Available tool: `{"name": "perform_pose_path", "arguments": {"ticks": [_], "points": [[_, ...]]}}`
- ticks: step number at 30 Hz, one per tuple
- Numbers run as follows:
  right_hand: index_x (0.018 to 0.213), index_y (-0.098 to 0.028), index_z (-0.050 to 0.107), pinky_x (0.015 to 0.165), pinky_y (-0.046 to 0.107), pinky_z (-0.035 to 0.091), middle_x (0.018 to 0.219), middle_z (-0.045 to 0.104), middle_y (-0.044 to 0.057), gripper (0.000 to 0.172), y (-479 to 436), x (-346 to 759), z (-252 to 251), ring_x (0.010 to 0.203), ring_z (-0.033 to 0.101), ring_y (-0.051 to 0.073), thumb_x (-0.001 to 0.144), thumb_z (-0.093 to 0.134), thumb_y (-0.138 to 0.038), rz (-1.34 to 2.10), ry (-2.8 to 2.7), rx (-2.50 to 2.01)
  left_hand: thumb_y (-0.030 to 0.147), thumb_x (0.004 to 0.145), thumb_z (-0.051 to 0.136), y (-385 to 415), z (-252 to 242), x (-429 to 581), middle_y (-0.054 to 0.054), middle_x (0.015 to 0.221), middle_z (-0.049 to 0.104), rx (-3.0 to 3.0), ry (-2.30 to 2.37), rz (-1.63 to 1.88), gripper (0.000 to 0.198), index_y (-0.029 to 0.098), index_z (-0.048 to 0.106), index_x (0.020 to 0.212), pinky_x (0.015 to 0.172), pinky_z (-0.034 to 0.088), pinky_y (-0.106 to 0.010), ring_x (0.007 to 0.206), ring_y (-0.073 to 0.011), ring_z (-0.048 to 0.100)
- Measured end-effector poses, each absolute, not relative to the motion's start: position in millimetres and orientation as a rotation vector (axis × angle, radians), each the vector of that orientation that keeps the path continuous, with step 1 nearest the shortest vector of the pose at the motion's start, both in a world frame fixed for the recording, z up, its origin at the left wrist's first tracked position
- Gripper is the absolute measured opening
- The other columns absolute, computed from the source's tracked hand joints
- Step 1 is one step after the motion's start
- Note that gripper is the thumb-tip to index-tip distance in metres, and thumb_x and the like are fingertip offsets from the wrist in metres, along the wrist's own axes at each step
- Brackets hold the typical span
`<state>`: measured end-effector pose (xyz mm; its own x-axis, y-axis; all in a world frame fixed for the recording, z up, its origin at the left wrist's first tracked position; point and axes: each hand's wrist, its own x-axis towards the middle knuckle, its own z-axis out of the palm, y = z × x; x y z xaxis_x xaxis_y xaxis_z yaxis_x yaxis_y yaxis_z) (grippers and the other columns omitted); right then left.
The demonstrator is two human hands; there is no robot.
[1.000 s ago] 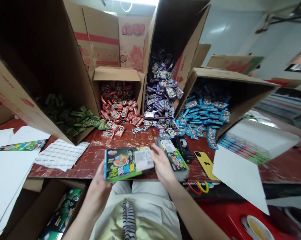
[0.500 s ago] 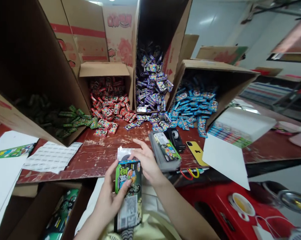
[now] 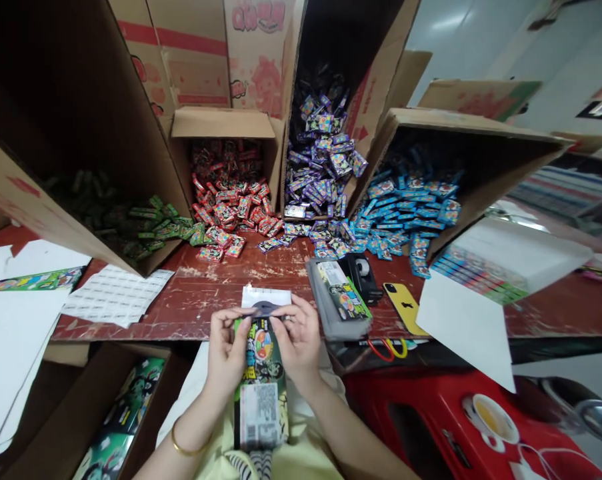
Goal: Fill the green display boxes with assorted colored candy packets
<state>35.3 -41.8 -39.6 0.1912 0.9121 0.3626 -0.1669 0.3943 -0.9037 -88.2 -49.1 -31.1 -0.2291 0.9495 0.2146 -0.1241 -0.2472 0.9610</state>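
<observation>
My left hand [image 3: 227,350] and my right hand [image 3: 299,345] pinch the top end of an upright printed candy box [image 3: 259,407], one at each side. Both thumbs press on its front near the top edge. The box is black and green with colourful pictures and a pale label low down. A dark rounded flap [image 3: 265,307] shows between my fingertips. Just beyond it lies a small white piece [image 3: 275,295] on the red table [image 3: 201,293]. The box's lower end rests near my lap.
Cartons spill green [image 3: 153,220], red [image 3: 231,207], purple [image 3: 323,173] and blue [image 3: 405,207] candy packets. To the right are clear sleeves with a printed card [image 3: 343,293], a tape dispenser [image 3: 365,273], a yellow phone [image 3: 405,308] and a cup [image 3: 491,420] on a red stool.
My right hand has come down from above the box to its top right edge. My left hand has moved from the box's side up to its top left. The view has shifted slightly.
</observation>
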Motion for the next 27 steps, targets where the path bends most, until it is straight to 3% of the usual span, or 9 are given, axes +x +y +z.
{"name": "perform_pose_path", "arguments": {"ticks": [3, 7, 13, 20, 27], "points": [[0.136, -0.026, 0.029, 0.078, 0.031, 0.054, 0.102, 0.062, 0.006, 0.059, -43.5, 38.8, -31.8, 0.086, 0.065, 0.015, 0.086, 0.058, -0.019, 0.937, -1.102, -0.824, 0.029, 0.081, 0.065, -51.9, -17.1, -90.2, -0.005, 0.090, 0.069, 1.186, 1.173, 1.511, 0.020, 0.020, 0.057, 0.097, 0.083, 0.048, -0.031, 0.088, -0.0173, 0.064], [0.137, -0.024, 0.030, 0.078, 0.031, 0.054, 0.079, 0.068, 0.000, 0.069, -44.8, 43.8, -15.0, 0.078, 0.067, 0.016, 0.079, 0.068, -0.019, 1.091, -1.089, -0.858, 0.029, 0.078, 0.068, -55.5, -0.6, -93.2, -0.006, 0.087, 0.071, 1.263, 1.200, 1.387, 0.012, 0.017, 0.067, 0.079, 0.083, 0.048, -0.026, 0.087, -0.0156, 0.064], [0.125, -0.021, 0.044, 0.050, 0.020, 0.048, 0.078, 0.071, 0.002, 0.060, -36.1, 57.7, 8.2, 0.063, 0.064, 0.013, 0.073, 0.073, -0.024, 1.339, -1.027, -0.923, 0.029, 0.067, 0.078, -51.0, 15.9, -86.3, -0.004, 0.082, 0.074, 0.948, 1.220, 1.332, 0.029, 0.016, 0.067, 0.091, 0.067, 0.054, -0.023, 0.070, -0.0133, 0.066], [0.120, -0.020, 0.048, 0.068, 0.027, 0.055, 0.085, 0.073, 0.004, 0.060, -37.5, 71.3, 23.1, 0.076, 0.069, 0.016, 0.068, 0.077, -0.021, 1.448, -1.051, -0.947, 0.035, 0.064, 0.078, -43.1, 27.2, -81.3, -0.004, 0.068, 0.073, 1.030, 1.306, 1.279, 0.024, 0.014, 0.071, 0.073, 0.055, 0.051, -0.019, 0.056, -0.0113, 0.062], [0.112, -0.019, 0.048, 0.073, 0.031, 0.055, 0.083, 0.075, 0.006, 0.058, -32.3, 82.0, 12.3, 0.077, 0.071, 0.018, 0.063, 0.079, -0.020, 1.587, -0.915, -0.914, 0.035, 0.074, 0.072, -48.7, 12.6, -80.5, -0.004, 0.077, 0.074, 1.405, 1.313, 1.290, 0.015, 0.020, 0.073, 0.074, 0.072, 0.052, -0.029, 0.072, -0.0182, 0.067]]}}
